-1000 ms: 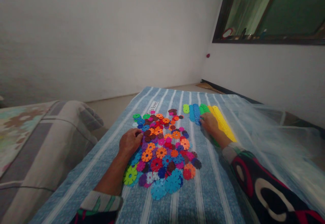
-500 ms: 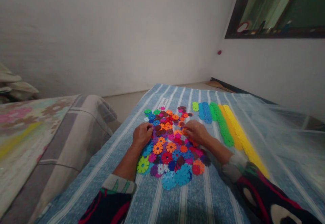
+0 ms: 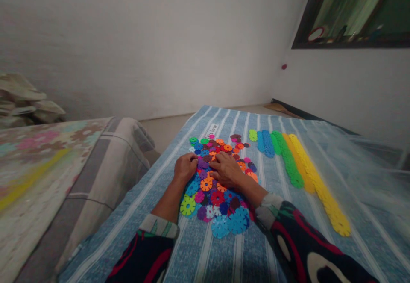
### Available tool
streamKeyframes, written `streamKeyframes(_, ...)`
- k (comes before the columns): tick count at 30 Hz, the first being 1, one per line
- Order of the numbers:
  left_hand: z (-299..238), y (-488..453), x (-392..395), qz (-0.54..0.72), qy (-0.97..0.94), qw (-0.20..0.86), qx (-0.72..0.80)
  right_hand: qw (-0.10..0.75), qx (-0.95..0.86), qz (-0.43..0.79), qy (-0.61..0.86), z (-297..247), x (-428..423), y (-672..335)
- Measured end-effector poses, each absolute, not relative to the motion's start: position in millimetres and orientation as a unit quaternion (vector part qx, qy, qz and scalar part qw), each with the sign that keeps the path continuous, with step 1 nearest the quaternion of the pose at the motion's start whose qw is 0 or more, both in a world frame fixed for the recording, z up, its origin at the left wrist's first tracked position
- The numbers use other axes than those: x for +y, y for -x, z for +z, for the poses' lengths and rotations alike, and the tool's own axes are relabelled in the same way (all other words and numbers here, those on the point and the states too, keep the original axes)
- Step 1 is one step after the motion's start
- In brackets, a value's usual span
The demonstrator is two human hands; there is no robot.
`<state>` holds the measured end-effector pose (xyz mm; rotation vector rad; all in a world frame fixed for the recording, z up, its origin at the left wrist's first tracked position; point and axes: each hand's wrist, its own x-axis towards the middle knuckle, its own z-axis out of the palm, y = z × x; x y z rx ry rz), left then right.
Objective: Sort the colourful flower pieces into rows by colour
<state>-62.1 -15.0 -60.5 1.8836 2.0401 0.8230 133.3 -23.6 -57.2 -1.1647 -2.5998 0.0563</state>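
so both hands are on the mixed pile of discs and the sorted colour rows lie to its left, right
Not quite: the head view shows the sorted colour rows to the right of the mixed pile, not the left. The left hand and right hand are both on it.

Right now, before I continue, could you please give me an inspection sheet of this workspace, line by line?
surface: cloth, blue with pale stripes, laid flat.
job's things: pile of toothed plastic discs in mixed colours, mid-cloth; rows of discs sorted by colour (blue, green, yellow) lie side by side to its right, apart from it.
clutter: clear sheet over the cloth's right side.
hands: left hand on the pile's left edge, fingers curled, grip unclear; right hand lies open, palm down, on the pile.
cables: nothing seen.
surroundings: bedding at the left; walls plain white; window with a dark frame, upper right.
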Motion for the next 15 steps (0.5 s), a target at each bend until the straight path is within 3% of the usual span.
streamKeyframes(9,-69,70,-9,0.319,-0.618,0.156,0.702,0.11,-0.849,-0.001,0.517,-56,-17,-159)
streamKeyframes(15,-67,69,-10,0.32,-0.625,0.161,0.693,0.121,-0.879,0.0,0.461,-51,-26,-144)
